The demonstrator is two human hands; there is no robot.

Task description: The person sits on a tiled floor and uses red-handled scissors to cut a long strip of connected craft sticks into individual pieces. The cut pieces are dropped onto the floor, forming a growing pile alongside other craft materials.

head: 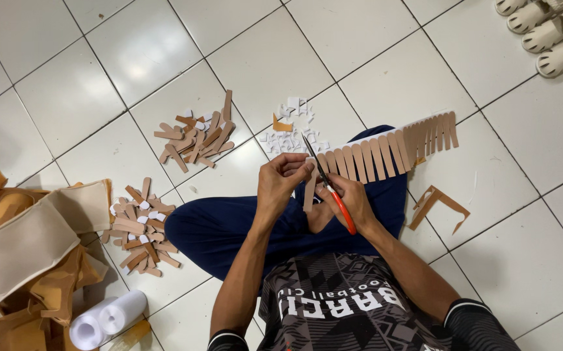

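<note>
My left hand [283, 179] pinches the end strip of a long tan fringed sheet [385, 151], cut into several narrow strips, which runs up and to the right over my knee. My right hand [350, 201] grips scissors with orange handles [328, 185]; the blades point up-left and sit at the sheet's end, beside my left fingers. One strip hangs down from the left hand.
Two heaps of cut tan strips [194, 136] [140, 229] lie on the white floor tiles to the left. Small white scraps [291, 130] lie ahead. Tan offcuts [437, 205] lie right. Beige material [28, 247] and white rolls [106, 320] are bottom left; pale sandals [548, 29] are top right.
</note>
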